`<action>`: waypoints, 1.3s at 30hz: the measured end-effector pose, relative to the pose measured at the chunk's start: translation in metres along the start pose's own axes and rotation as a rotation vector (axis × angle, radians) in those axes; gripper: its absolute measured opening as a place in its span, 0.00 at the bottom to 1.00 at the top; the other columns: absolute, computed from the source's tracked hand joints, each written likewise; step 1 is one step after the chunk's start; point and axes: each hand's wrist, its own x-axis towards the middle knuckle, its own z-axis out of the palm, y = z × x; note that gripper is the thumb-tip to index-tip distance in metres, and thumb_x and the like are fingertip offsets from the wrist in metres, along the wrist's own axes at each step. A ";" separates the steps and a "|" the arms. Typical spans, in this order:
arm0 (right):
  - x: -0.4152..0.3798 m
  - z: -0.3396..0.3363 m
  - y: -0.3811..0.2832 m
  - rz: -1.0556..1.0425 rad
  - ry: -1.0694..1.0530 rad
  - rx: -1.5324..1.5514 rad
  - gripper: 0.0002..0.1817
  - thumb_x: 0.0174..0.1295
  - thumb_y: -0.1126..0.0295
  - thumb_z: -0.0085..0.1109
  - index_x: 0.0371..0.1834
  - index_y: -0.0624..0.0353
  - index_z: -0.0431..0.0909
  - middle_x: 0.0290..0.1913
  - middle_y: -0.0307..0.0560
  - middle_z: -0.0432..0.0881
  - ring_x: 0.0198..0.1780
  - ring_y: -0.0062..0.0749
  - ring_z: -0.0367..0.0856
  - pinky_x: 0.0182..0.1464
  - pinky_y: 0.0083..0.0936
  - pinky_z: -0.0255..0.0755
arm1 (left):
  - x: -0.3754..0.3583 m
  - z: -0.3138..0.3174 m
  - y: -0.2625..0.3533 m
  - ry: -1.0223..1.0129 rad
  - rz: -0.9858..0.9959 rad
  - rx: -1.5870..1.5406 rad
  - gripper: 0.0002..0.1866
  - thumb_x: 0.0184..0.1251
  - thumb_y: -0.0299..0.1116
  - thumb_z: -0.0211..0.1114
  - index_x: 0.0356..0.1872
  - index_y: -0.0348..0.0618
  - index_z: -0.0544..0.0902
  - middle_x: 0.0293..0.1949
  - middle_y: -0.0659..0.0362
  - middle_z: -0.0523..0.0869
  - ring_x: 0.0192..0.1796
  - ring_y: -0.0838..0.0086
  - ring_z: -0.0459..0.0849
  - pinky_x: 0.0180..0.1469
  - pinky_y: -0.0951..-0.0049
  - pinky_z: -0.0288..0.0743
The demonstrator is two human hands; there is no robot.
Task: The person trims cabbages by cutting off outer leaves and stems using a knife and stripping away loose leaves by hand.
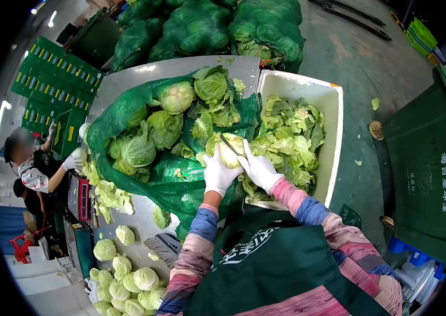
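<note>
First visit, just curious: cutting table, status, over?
Left white-gloved hand holding round pale-green cabbage. Right white-gloved hand: narrow dark knife against it. Nothing visibly blocking; white foam box of green leaves alongside.

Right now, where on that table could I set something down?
The table has a mostly bare strip between the net bag and the stuffed sacks, and a smaller patch between net bag and trimmed heads. It is crowded around the left hand and right hand, in the leaf-filled white box and among trimmed heads.
</note>
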 end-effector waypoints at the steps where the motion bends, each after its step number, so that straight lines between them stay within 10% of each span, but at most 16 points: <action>1: 0.006 0.001 0.006 0.004 -0.004 0.006 0.35 0.73 0.48 0.38 0.77 0.53 0.47 0.29 0.66 0.82 0.29 0.61 0.81 0.35 0.49 0.74 | -0.002 0.000 -0.001 0.004 0.015 0.008 0.58 0.32 0.53 0.83 0.69 0.38 0.65 0.54 0.36 0.70 0.51 0.45 0.80 0.54 0.59 0.77; 6: 0.026 -0.029 0.033 0.440 -0.057 0.661 0.23 0.75 0.49 0.40 0.66 0.44 0.71 0.17 0.38 0.70 0.11 0.22 0.66 0.14 0.22 0.61 | -0.016 0.020 -0.041 0.143 0.062 -0.110 0.58 0.30 0.54 0.84 0.66 0.34 0.68 0.51 0.37 0.73 0.52 0.47 0.78 0.56 0.59 0.75; 13: 0.005 -0.023 -0.001 0.223 -0.016 0.610 0.52 0.61 0.41 0.59 0.79 0.51 0.40 0.37 0.53 0.84 0.24 0.34 0.81 0.32 0.29 0.77 | -0.016 0.026 -0.052 0.243 0.072 -0.153 0.57 0.32 0.54 0.84 0.64 0.30 0.69 0.48 0.40 0.78 0.51 0.51 0.77 0.57 0.60 0.72; 17: 0.014 -0.002 -0.007 0.109 0.041 0.262 0.36 0.57 0.44 0.63 0.64 0.56 0.71 0.36 0.58 0.84 0.39 0.50 0.83 0.46 0.38 0.75 | -0.010 0.028 -0.059 0.233 0.073 -0.152 0.58 0.30 0.54 0.85 0.64 0.31 0.69 0.49 0.40 0.77 0.51 0.52 0.78 0.56 0.61 0.74; 19: 0.021 0.004 0.004 0.011 0.038 0.333 0.24 0.57 0.52 0.67 0.50 0.58 0.81 0.29 0.47 0.82 0.32 0.31 0.81 0.40 0.24 0.74 | -0.006 0.031 -0.071 0.250 0.099 -0.202 0.57 0.30 0.54 0.85 0.64 0.31 0.69 0.49 0.40 0.78 0.51 0.51 0.78 0.57 0.61 0.73; 20: 0.022 0.020 0.016 0.009 0.138 0.743 0.19 0.57 0.56 0.67 0.40 0.60 0.81 0.26 0.46 0.79 0.30 0.34 0.79 0.38 0.26 0.73 | -0.006 0.035 -0.077 0.261 0.123 -0.254 0.57 0.30 0.54 0.85 0.64 0.32 0.70 0.49 0.41 0.78 0.52 0.51 0.77 0.57 0.61 0.72; 25: 0.043 0.049 0.068 0.151 0.125 0.183 0.14 0.56 0.65 0.64 0.43 0.61 0.82 0.30 0.48 0.84 0.33 0.35 0.83 0.39 0.31 0.74 | -0.009 0.023 -0.087 0.035 0.026 -0.656 0.48 0.43 0.41 0.83 0.66 0.36 0.68 0.54 0.48 0.80 0.48 0.62 0.83 0.46 0.67 0.81; 30: 0.022 0.004 -0.004 0.254 0.014 0.532 0.30 0.59 0.48 0.63 0.57 0.58 0.78 0.45 0.51 0.86 0.44 0.36 0.85 0.49 0.27 0.75 | -0.012 0.012 -0.091 -0.114 -0.228 -1.060 0.44 0.51 0.29 0.78 0.69 0.37 0.63 0.56 0.53 0.79 0.48 0.72 0.85 0.34 0.77 0.85; 32: 0.024 0.028 -0.038 0.136 0.296 0.175 0.37 0.57 0.37 0.57 0.63 0.51 0.74 0.50 0.51 0.82 0.52 0.47 0.81 0.55 0.38 0.71 | -0.011 0.020 -0.086 -0.052 -0.086 -0.900 0.39 0.56 0.24 0.73 0.69 0.39 0.63 0.55 0.54 0.79 0.47 0.69 0.86 0.37 0.74 0.86; 39: 0.049 0.025 -0.033 0.155 0.184 0.262 0.27 0.58 0.41 0.59 0.35 0.59 0.78 0.39 0.55 0.81 0.44 0.54 0.80 0.48 0.41 0.72 | -0.010 0.017 -0.091 -0.091 -0.130 -1.116 0.39 0.57 0.22 0.71 0.70 0.39 0.61 0.56 0.52 0.78 0.48 0.66 0.85 0.40 0.71 0.87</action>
